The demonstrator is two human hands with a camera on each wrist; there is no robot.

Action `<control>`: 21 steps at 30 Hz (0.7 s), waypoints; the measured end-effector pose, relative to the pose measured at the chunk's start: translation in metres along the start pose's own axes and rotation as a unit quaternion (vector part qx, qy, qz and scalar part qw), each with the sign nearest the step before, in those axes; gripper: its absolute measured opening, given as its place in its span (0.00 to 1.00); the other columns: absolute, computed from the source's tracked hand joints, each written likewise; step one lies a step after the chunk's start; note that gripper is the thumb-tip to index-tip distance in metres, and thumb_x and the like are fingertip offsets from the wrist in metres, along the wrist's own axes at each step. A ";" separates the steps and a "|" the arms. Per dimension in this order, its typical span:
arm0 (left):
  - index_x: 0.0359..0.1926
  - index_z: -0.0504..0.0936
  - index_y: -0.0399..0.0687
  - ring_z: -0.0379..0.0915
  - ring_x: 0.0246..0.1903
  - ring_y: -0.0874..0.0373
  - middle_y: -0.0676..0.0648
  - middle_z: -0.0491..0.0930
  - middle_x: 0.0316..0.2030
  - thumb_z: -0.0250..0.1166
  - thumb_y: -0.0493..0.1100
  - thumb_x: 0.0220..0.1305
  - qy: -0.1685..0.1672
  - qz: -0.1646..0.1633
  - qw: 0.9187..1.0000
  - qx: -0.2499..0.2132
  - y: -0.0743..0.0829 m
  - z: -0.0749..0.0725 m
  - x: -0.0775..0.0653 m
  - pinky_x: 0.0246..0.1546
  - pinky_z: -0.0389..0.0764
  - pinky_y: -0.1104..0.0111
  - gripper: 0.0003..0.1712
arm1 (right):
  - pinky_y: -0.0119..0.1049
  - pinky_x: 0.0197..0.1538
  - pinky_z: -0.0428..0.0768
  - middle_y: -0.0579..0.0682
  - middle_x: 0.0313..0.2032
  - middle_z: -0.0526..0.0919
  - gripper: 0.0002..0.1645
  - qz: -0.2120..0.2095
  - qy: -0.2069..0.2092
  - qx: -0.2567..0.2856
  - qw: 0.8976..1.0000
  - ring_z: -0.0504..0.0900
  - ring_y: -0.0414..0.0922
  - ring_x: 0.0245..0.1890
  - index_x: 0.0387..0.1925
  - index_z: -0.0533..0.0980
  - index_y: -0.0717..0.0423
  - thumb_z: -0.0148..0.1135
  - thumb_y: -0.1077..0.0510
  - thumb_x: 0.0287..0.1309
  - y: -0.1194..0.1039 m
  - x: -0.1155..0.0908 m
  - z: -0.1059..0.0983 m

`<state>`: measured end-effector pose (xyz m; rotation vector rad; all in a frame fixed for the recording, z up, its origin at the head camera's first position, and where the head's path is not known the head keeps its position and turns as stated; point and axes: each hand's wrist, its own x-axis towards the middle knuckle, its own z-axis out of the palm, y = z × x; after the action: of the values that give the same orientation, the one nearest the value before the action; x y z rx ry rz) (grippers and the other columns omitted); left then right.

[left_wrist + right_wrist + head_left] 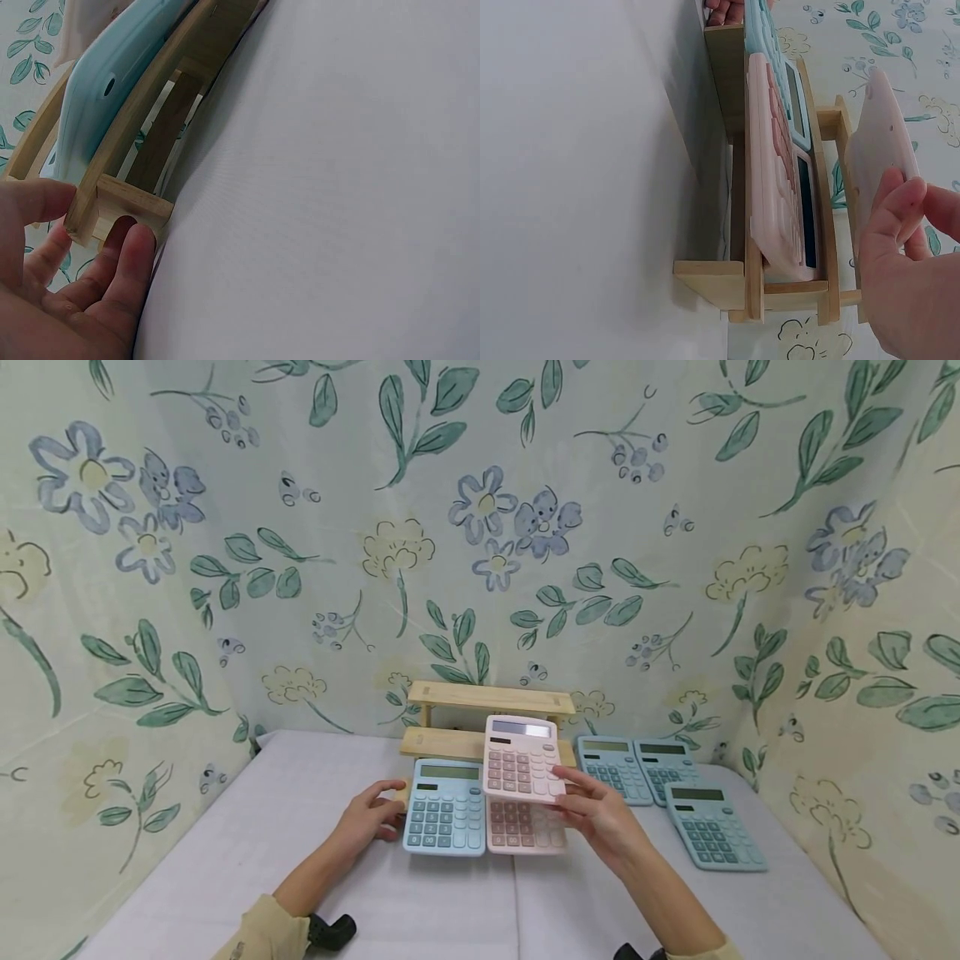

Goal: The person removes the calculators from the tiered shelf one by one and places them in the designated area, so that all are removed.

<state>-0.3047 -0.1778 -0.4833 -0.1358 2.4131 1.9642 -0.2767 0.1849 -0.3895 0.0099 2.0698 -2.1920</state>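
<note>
My right hand (603, 818) pinches a pink calculator (521, 764) by its right edge, with thumb and fingers on it in the right wrist view. It hangs apart from a tiered wooden rack (442, 742), in front of the upper steps. A second pink calculator (776, 187) leans on the lowest tier, partly hidden by the held one in the head view. Beside it leans a light blue calculator (445, 814). My left hand (367, 818) grips the left end of the rack, thumb and fingers on its wooden end (124, 206) in the left wrist view.
To the right on the white-covered table (322, 877) lie three blue calculators: one by the rack (615, 770), one beside it (666, 765), one nearer the front (715, 831). A floral curtain (480, 610) stands behind and at both sides.
</note>
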 end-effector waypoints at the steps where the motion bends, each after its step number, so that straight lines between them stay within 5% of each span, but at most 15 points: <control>1: 0.64 0.75 0.50 0.81 0.35 0.54 0.45 0.85 0.38 0.61 0.43 0.68 0.000 0.000 1.000 -0.001 0.000 0.000 0.000 0.33 0.83 0.64 0.24 | 0.37 0.51 0.83 0.58 0.56 0.76 0.30 0.000 0.003 -0.002 1.000 0.83 0.50 0.47 0.66 0.73 0.55 0.60 0.67 0.63 0.000 -0.001 -0.002; 21: 0.64 0.75 0.50 0.80 0.35 0.54 0.45 0.85 0.38 0.61 0.43 0.68 0.003 0.002 1.000 0.000 0.000 0.000 0.000 0.33 0.83 0.64 0.24 | 0.34 0.49 0.83 0.55 0.56 0.80 0.34 0.023 0.040 0.009 0.999 0.85 0.49 0.47 0.70 0.69 0.55 0.63 0.66 0.62 -0.001 -0.008 -0.034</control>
<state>-0.3049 -0.1776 -0.4834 -0.1374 2.4170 1.9687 -0.2719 0.2199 -0.3896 0.1494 2.0682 -2.2178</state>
